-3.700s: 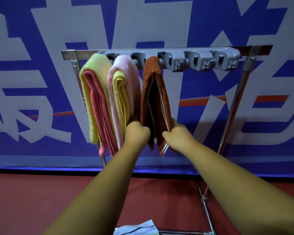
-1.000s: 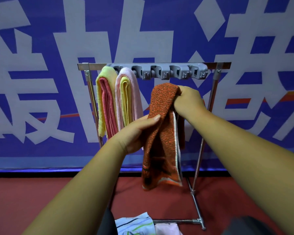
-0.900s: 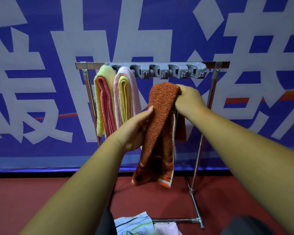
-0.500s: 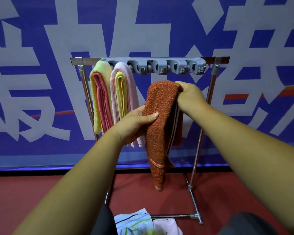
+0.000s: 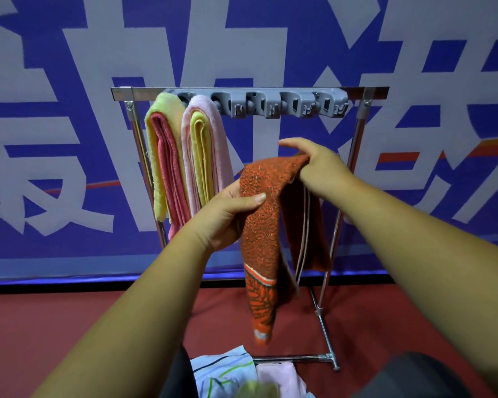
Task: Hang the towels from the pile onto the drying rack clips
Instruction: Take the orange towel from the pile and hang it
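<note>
orange towel (image 5: 259, 234): up in the air, just this side of the drying rack (image 5: 380, 93), below the grey clips (image 5: 285, 106)
left hand (image 5: 227, 214): fingers wrapped round its left edge, thumb on front
right hand (image 5: 319, 165): pinching the top fold
folded towels (image 5: 184, 156): two bundles hanging far left
pile (image 5: 227, 369): on the floor (image 5: 69, 326), near edge, kinda blurry

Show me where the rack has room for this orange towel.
Free: the grey clips between the pink towel and the right post. Crowded: the left end, where the yellow-green towel and pink towel hang side by side.
</note>
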`<state>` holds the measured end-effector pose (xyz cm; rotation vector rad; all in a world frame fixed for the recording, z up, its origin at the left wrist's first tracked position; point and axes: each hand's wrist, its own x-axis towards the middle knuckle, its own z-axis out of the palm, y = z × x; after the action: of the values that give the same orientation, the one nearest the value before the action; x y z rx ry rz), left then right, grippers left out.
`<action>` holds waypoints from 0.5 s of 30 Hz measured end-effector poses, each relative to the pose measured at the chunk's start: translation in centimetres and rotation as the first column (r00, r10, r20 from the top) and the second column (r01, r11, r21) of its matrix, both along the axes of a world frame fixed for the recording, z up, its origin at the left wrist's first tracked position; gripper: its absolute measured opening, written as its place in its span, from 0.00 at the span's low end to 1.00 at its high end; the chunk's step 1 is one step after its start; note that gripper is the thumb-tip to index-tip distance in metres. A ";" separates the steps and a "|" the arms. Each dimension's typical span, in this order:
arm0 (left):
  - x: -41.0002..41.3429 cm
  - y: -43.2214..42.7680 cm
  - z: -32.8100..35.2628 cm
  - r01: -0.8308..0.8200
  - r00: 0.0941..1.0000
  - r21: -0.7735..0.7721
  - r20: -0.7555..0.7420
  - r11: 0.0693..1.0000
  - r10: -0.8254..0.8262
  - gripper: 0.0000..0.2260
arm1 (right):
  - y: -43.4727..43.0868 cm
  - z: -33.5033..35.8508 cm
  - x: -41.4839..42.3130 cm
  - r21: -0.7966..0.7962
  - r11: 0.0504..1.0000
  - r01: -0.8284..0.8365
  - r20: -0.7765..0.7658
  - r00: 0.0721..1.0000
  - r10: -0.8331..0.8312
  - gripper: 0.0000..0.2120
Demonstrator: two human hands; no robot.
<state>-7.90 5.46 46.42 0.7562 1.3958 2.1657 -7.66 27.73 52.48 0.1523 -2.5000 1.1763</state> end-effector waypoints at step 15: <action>-0.5 -2.0 1.6 0.014 0.998 -0.062 0.067 0.998 -0.010 0.16 | -3.9 -2.8 0.3 -0.169 0.976 -0.138 -0.038 0.990 0.133 0.16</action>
<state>-8.44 3.42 48.03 0.6620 1.4146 2.1087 -7.33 23.82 49.69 0.2942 -2.3832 1.4277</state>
